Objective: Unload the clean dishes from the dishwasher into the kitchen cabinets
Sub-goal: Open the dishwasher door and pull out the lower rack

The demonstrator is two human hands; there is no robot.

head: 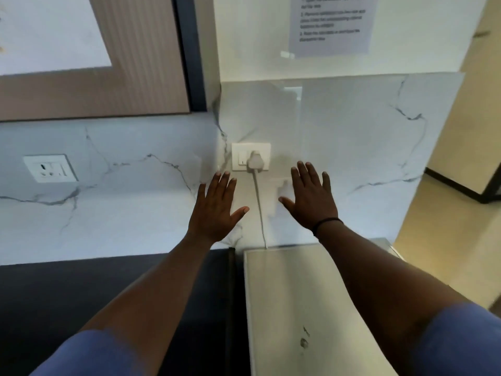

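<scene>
Marble counter (108,226) ahead; both my hands, left hand (217,207) and right hand (311,202), fingers spread, hold nothing. The steel appliance top (298,294), likely the dishwasher, lies below, nearer my right.

Glossy veined marble backsplash (352,137); white plastic socket (250,156); matt grey-white appliance top (292,294)

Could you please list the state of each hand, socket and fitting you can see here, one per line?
Left hand: open, fingers spread, empty.
Right hand: open, fingers spread, empty.
Wall socket: white plug inserted, cord hanging down.
Second wall socket: nothing plugged in.
Printed sheet: stuck on the wall, text too blurred to read.
</scene>
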